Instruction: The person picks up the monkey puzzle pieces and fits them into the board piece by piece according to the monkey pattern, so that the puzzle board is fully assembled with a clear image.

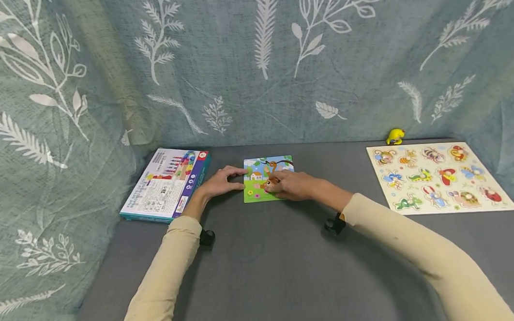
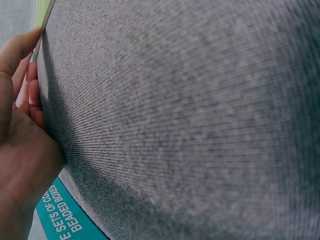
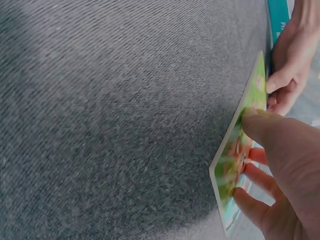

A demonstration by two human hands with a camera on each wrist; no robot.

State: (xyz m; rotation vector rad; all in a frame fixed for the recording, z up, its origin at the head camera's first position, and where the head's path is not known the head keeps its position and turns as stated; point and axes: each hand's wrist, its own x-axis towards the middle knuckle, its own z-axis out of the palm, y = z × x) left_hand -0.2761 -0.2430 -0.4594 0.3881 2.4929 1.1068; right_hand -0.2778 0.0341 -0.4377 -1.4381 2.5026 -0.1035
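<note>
A small puzzle board [image 1: 254, 198] lies flat on the grey table, with a house, grass, flowers and a brown animal in its picture. My left hand [image 1: 218, 183] is at its left edge, thumb and index fingertips apart and touching it. In the left wrist view, the left thumb [image 2: 22, 47] meets the board's edge. My right hand [image 1: 299, 184] lies over the board's right part, its bent fingers and thumb about a brown animal puzzle piece [image 1: 272, 184]. The right fingers [image 3: 262, 180] touch the board's face in the right wrist view. Part of the piece is hidden beneath the hand.
A teal and white box [image 1: 164, 184] lies left of my left hand. To the right is a wooden peg board [image 1: 441, 177] with several insect pieces, and a yellow toy [image 1: 395, 136] sits behind it. A patterned curtain [image 1: 243, 69] hangs along the table's back.
</note>
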